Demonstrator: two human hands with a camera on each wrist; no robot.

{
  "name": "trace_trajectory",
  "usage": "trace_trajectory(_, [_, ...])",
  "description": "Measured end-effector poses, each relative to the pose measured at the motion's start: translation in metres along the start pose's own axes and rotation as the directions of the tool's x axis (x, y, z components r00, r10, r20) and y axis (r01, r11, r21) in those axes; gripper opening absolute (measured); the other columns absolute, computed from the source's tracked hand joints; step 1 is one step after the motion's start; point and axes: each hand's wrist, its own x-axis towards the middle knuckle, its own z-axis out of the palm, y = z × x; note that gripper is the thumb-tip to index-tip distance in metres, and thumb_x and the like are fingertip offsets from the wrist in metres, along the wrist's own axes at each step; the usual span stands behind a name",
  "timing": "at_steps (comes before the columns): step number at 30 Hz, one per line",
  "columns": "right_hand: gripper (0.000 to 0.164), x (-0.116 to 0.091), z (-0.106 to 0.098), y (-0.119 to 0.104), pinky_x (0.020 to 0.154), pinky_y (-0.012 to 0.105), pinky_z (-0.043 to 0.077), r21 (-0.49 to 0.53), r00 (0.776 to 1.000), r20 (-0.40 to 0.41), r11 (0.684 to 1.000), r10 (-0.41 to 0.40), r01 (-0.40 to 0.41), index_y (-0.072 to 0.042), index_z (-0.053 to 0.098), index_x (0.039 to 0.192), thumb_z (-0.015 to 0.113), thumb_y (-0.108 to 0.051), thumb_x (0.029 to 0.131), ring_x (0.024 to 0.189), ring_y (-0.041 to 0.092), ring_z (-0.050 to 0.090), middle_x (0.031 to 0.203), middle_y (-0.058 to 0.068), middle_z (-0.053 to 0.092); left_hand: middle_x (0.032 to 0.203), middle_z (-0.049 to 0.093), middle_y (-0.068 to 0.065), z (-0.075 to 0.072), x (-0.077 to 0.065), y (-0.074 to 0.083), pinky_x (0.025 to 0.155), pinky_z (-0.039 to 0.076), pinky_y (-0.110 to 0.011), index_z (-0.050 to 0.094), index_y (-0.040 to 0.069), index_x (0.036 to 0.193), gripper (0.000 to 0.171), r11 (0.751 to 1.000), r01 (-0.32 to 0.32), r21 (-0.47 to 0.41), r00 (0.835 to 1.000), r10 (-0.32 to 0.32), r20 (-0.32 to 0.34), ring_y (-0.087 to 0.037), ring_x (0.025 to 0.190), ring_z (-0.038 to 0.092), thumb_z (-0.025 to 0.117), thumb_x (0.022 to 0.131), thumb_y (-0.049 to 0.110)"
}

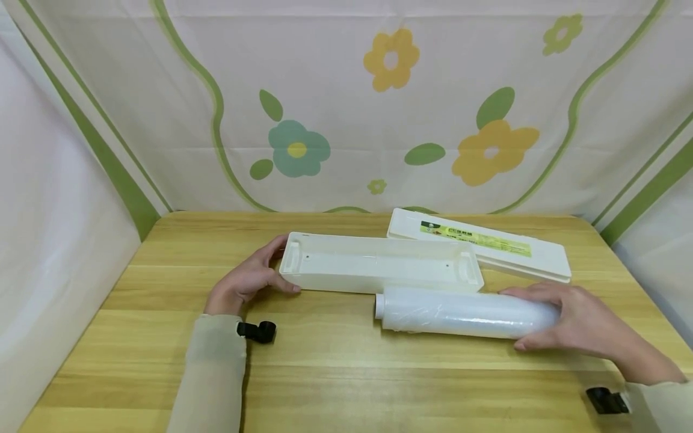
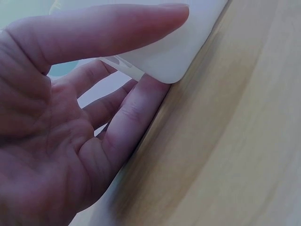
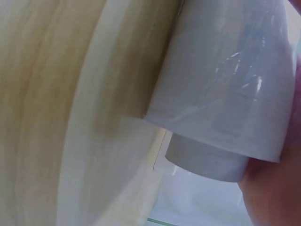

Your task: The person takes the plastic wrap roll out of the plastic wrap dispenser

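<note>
An open white plastic box (image 1: 341, 282), long and narrow, lies in the middle of the wooden table. My left hand (image 1: 251, 278) holds its left end, thumb along the front and fingers behind; the left wrist view shows the white box corner (image 2: 171, 63) between them. In front of the box's right half is a roll of cling film (image 1: 449, 310), its core sticking out at the left. My right hand (image 1: 582, 319) grips the roll's right end, fingers behind and thumb in front. Up close, the right wrist view shows the film roll (image 3: 225, 80) and its paper core (image 3: 207, 160).
Behind the box, to the right, lies a long white lid (image 1: 547, 255) with a green and yellow label (image 1: 476, 237). A flowered cloth (image 1: 346, 108) hangs at the table's back edge, with more cloth at both sides. The wooden tabletop (image 1: 346, 385) extends in front.
</note>
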Motion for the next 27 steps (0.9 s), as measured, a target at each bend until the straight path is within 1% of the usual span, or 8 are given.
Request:
trace_trajectory(8, [0.086, -0.003, 0.002, 0.001, 0.079, 0.019, 0.048, 0.006, 0.999, -0.031, 1.0, -0.021, 0.021, -0.04, 0.078, 0.129, 0.107, -0.055, 0.049, 0.103, -0.009, 0.059, 0.115, -0.004, 0.079, 0.159, 0.046, -0.016, 0.001, 0.002, 0.002, 0.113, 0.044, -0.038, 0.037, 0.018, 0.166, 0.115, 1.0, -0.004, 0.004, 1.0, 0.004, 0.015, -0.035, 0.137, 0.047, 0.091, 0.069, -0.011])
trace_trajectory(10, [0.086, -0.004, 0.001, 0.002, 0.079, 0.02, 0.048, 0.0, 0.999, -0.035, 1.0, -0.026, 0.026, -0.04, 0.078, 0.129, 0.107, -0.055, 0.049, 0.103, -0.009, 0.059, 0.115, -0.004, 0.079, 0.16, 0.046, -0.015, 0.002, 0.003, 0.002, 0.113, 0.044, -0.038, 0.036, 0.018, 0.166, 0.116, 1.0, -0.006, 0.006, 1.0, 0.006, 0.016, -0.035, 0.138, 0.047, 0.092, 0.069, -0.011])
trace_trajectory(14, [0.088, -0.004, 0.0, 0.002, 0.078, 0.021, 0.049, -0.009, 0.999, -0.031, 0.999, -0.041, 0.041, -0.039, 0.078, 0.13, 0.106, -0.056, 0.049, 0.104, -0.009, 0.059, 0.117, -0.002, 0.079, 0.16, 0.046, -0.015, 0.002, 0.003, 0.002, 0.117, 0.042, -0.043, 0.037, 0.017, 0.166, 0.115, 1.0, -0.004, 0.01, 1.0, 0.004, 0.01, -0.035, 0.139, 0.046, 0.092, 0.069, -0.011])
trace_trajectory(17, [0.091, -0.003, -0.004, 0.0, 0.08, 0.022, 0.049, -0.036, 0.998, -0.014, 0.998, -0.055, 0.054, -0.038, 0.077, 0.131, 0.104, -0.061, 0.048, 0.106, -0.002, 0.062, 0.119, -0.002, 0.079, 0.161, 0.046, -0.014, 0.002, 0.002, 0.001, 0.118, 0.041, -0.044, 0.038, 0.017, 0.165, 0.114, 1.0, -0.005, 0.01, 1.0, 0.005, 0.005, -0.035, 0.14, 0.045, 0.092, 0.068, -0.011])
trace_trajectory(20, [0.094, 0.0, -0.009, -0.006, 0.084, 0.033, 0.053, -0.09, 0.998, 0.003, 0.994, -0.067, 0.067, -0.034, 0.078, 0.132, 0.102, -0.067, 0.047, 0.114, 0.016, 0.067, 0.124, 0.002, 0.078, 0.162, 0.045, -0.012, 0.0, 0.0, 0.0, 0.114, 0.045, -0.037, 0.038, 0.018, 0.165, 0.113, 1.0, -0.018, 0.005, 1.0, 0.018, 0.01, -0.034, 0.142, 0.044, 0.092, 0.069, -0.01])
trace_trajectory(23, [0.094, 0.003, -0.016, -0.015, 0.089, 0.054, 0.055, -0.124, 0.999, -0.014, 0.991, -0.052, 0.049, -0.028, 0.077, 0.134, 0.101, -0.066, 0.051, 0.121, 0.037, 0.067, 0.131, 0.009, 0.075, 0.167, 0.04, -0.01, -0.003, -0.006, 0.001, 0.107, 0.05, -0.03, 0.036, 0.02, 0.166, 0.111, 0.999, -0.044, -0.015, 0.998, 0.044, 0.033, -0.035, 0.147, 0.04, 0.092, 0.074, -0.007])
trace_trajectory(24, [0.092, 0.005, -0.018, -0.019, 0.09, 0.06, 0.054, -0.127, 0.999, -0.026, 0.991, -0.044, 0.041, -0.027, 0.076, 0.135, 0.101, -0.064, 0.054, 0.122, 0.04, 0.066, 0.132, 0.012, 0.074, 0.169, 0.037, -0.01, -0.005, -0.009, 0.001, 0.105, 0.05, -0.029, 0.034, 0.02, 0.167, 0.109, 0.999, -0.048, -0.024, 0.998, 0.049, 0.04, -0.037, 0.151, 0.038, 0.091, 0.078, -0.005])
trace_trajectory(27, [0.087, 0.013, -0.024, -0.033, 0.091, 0.068, 0.05, -0.097, 0.999, -0.051, 0.995, 0.0, -0.005, -0.024, 0.072, 0.142, 0.099, -0.057, 0.067, 0.128, 0.044, 0.061, 0.141, 0.017, 0.068, 0.174, 0.028, -0.012, -0.011, -0.02, 0.008, 0.106, 0.053, -0.033, 0.027, 0.018, 0.17, 0.097, 0.999, -0.052, -0.013, 0.998, 0.053, 0.02, -0.041, 0.159, 0.03, 0.084, 0.092, 0.008])
